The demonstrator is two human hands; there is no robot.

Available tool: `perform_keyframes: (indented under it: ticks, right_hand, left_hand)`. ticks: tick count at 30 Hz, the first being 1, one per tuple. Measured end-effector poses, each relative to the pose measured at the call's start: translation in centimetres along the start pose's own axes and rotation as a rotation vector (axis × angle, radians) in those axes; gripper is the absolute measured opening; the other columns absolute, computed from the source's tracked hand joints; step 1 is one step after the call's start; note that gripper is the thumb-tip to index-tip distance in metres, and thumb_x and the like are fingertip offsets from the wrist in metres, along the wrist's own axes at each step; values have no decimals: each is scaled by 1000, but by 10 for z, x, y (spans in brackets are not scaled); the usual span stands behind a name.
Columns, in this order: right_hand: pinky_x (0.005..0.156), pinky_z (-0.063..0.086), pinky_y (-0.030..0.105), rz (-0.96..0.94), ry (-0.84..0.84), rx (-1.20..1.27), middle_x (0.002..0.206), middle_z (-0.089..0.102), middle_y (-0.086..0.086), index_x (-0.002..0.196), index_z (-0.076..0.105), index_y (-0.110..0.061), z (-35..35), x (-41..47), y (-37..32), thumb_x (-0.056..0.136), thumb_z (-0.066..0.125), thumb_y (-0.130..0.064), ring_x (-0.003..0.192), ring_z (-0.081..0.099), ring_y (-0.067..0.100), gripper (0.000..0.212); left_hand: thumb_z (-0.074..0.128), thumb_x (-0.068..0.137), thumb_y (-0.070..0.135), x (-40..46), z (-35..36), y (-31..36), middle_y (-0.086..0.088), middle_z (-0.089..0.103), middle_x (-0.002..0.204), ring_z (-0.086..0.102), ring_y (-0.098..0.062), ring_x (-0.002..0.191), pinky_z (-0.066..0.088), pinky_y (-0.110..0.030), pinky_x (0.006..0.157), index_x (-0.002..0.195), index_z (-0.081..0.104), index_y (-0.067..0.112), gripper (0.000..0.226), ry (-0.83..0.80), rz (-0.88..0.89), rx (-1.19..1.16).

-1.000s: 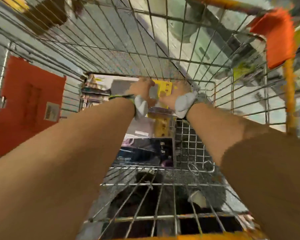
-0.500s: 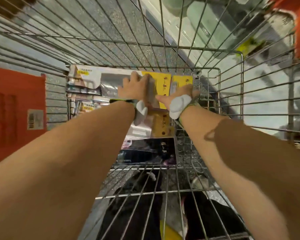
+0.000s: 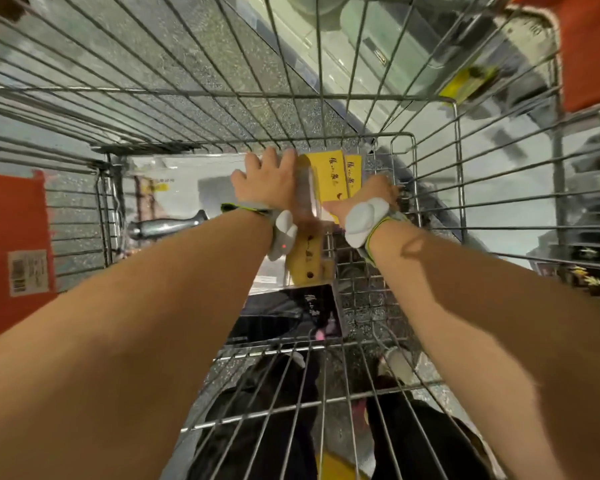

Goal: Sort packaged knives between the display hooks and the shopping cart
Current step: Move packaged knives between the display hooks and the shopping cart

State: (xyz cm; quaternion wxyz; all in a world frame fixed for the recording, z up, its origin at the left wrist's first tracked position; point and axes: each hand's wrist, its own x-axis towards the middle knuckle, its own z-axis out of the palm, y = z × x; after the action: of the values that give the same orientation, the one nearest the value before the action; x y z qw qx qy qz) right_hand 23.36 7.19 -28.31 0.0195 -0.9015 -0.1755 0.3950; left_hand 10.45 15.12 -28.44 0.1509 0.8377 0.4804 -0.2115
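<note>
Both my arms reach down to the bottom of the wire shopping cart (image 3: pixel 400 135). My left hand (image 3: pixel 267 180) lies on a yellow-carded packaged knife (image 3: pixel 328 176), fingers curled over its clear blister at the far end. At the pack's right edge my right hand (image 3: pixel 373 197) holds on, thumb pressed onto the yellow card and fingers hidden behind it. A second yellow card (image 3: pixel 354 174) peeks out behind the first. To the left lies a clear pack with a steel-handled knife (image 3: pixel 167 227). Nearer me is a black knife package (image 3: pixel 291 311).
Cart walls of wire rise on all sides, and the near grid (image 3: pixel 291 375) crosses below my forearms. An orange panel with a barcode label (image 3: pixel 11 258) hangs outside the left wall. Shelving with goods (image 3: pixel 378 53) shows through the far wall.
My view has dropped deeper into the cart and the hands look closer. The steel-handled knife pack at the left has come into sight. Both hands stay on the yellow pack.
</note>
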Motion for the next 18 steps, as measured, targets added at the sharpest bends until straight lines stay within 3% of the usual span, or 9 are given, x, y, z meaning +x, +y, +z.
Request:
perform_keyframes:
  ticks: [2, 4, 6, 7, 9, 11, 14, 16, 18]
  right_hand:
    - [93, 44, 36, -56, -52, 72, 133, 52, 15, 132, 47, -2, -3, 1, 10, 74, 77, -46, 121, 51, 32, 79]
    - [88, 45, 33, -85, -87, 84, 127, 55, 12, 125, 53, -7, -8, -1, 18, 76, 74, -45, 118, 54, 30, 65]
    - [71, 42, 27, -101, -108, 88, 106, 53, 7, 94, 54, -20, -9, -4, 19, 76, 74, -47, 105, 55, 25, 38]
    - [64, 39, 25, -110, -111, 111, 96, 49, 4, 77, 44, -25, -10, -7, 20, 76, 74, -47, 96, 51, 20, 37]
    - [67, 39, 26, -131, -164, 137, 85, 47, 2, 65, 30, -25, -15, -18, 23, 78, 73, -43, 88, 44, 18, 48]
    - [73, 38, 28, -179, -161, 140, 73, 41, 0, 63, 28, -24, -33, -46, 26, 85, 68, -32, 86, 43, 18, 47]
    - [48, 35, 16, -242, -121, 338, 65, 34, -4, 66, 34, -20, -39, -63, 29, 83, 71, -17, 63, 49, 7, 41]
    - [34, 26, 9, -286, -61, 420, 63, 32, -1, 76, 37, -7, -50, -75, 30, 84, 68, -1, 43, 40, 0, 32]
    - [34, 28, 7, -308, 1, 385, 69, 42, 1, 88, 42, -4, -73, -94, 27, 83, 69, -2, 53, 43, 8, 27]
  left_hand:
    - [64, 31, 93, -5, -6, 6, -7, 36, 139, 32, -37, 130, 36, -52, 97, 141, 21, 29, 134, -60, -8, 8]
    - [59, 22, 97, -9, -9, 10, -10, 36, 136, 33, -38, 128, 34, -54, 97, 140, 21, 28, 142, -46, 3, 34]
    - [57, 19, 98, -12, -10, 7, -12, 37, 135, 33, -36, 127, 33, -55, 100, 138, 23, 25, 144, 1, 11, 57]
    - [56, 19, 98, -13, -10, 6, -13, 35, 138, 30, -36, 131, 30, -57, 104, 139, 21, 23, 146, 5, 31, 76]
    - [57, 24, 97, -20, -16, 8, -11, 29, 147, 22, -33, 140, 20, -59, 110, 144, 16, 17, 150, -55, 84, 89]
    - [65, 35, 91, -30, -39, 14, -9, 35, 144, 29, -30, 138, 22, -56, 111, 142, 21, 14, 139, -73, 116, 54]
    - [72, 50, 80, -26, -64, 13, -7, 54, 125, 49, -29, 119, 34, -52, 103, 123, 41, 19, 100, -73, 161, -54]
    - [75, 62, 70, -24, -88, 14, 0, 61, 109, 57, -22, 107, 42, -47, 96, 113, 51, 19, 76, -153, 179, -141]
    - [79, 67, 59, -32, -120, 18, -4, 68, 99, 63, -23, 94, 49, -38, 80, 103, 60, 16, 59, -175, 195, -242]
